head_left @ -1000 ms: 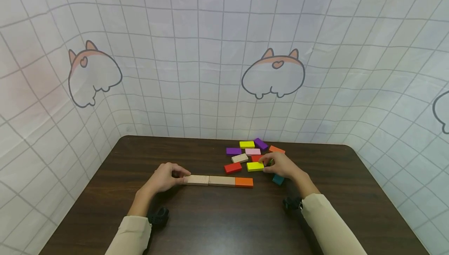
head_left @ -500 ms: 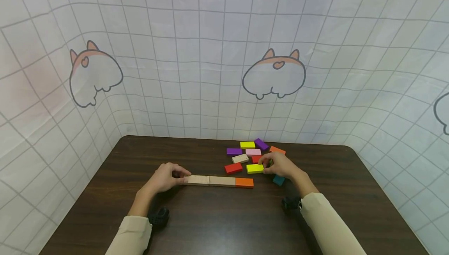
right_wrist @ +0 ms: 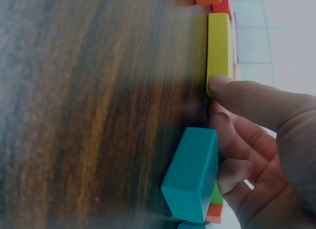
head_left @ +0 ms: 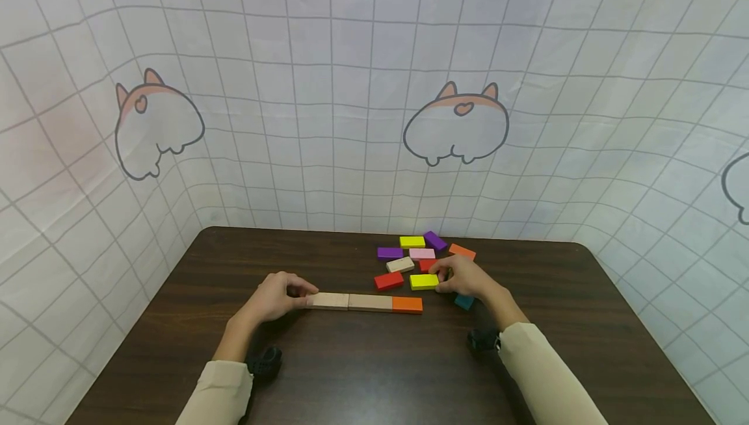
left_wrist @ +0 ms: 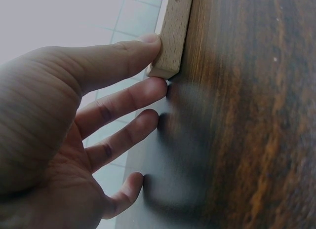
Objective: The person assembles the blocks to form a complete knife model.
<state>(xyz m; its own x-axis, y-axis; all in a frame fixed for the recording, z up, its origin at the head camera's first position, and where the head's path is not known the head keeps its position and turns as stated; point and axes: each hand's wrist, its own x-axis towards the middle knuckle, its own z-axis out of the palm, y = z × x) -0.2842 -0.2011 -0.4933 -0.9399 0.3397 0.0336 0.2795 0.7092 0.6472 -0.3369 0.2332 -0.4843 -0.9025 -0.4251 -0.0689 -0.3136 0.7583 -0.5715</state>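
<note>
My left hand pinches the left end of a plain wooden block, thumb on its near side, the index finger hidden in the left wrist view. This block lies flat, end to end with a second wooden block and an orange block, in a straight row. Behind the row's right end, my right hand pinches the right end of a yellow block, which lies on the table. In the right wrist view the thumb presses the yellow block's near side. A teal block sits beside the curled lower fingers.
Behind the yellow block lie several loose blocks: red, wooden, purple, pink, another yellow and orange. A green block is partly hidden by the right hand. A gridded cloth surrounds the dark table.
The yellow block has slid slightly toward me and to the left, with my right hand moving along. My left hand and the row have stayed in place.
</note>
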